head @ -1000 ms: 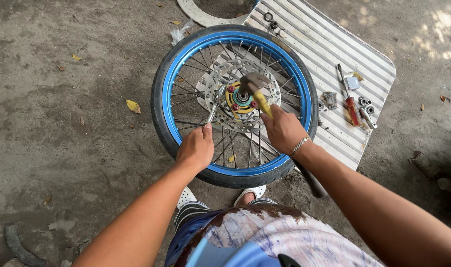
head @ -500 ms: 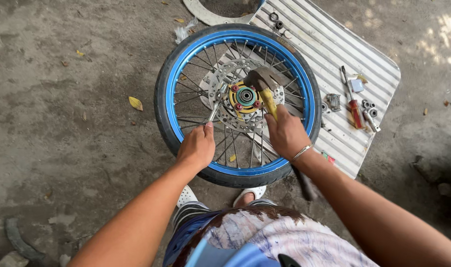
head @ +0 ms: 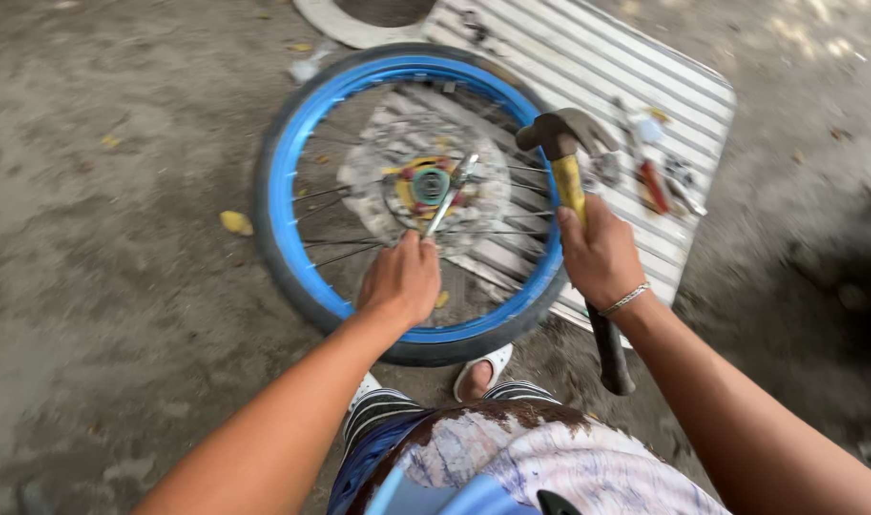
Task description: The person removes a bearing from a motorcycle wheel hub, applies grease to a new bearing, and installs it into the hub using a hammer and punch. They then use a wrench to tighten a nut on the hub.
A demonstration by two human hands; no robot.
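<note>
A spoked wheel with a blue rim (head: 292, 181) and black tyre lies flat on the ground. Its hub (head: 430, 185) with a brake disc is in the middle. My left hand (head: 400, 279) holds a thin metal rod (head: 447, 198) whose tip rests at the hub. My right hand (head: 600, 254) grips a hammer's yellow and black handle; the hammer head (head: 559, 130) is raised above the wheel's right side, apart from the rod.
A ribbed white panel (head: 588, 67) lies under the wheel's far right, with a red-handled tool (head: 654, 185) and small metal parts on it. A pale ring (head: 340, 24) lies at the top. My sandalled feet (head: 481, 370) are just below the tyre. Dirt ground surrounds everything.
The hammer head has lifted off the hub and swung up and to the right. My left hand still holds the rod at the hub. The camera moved closer.
</note>
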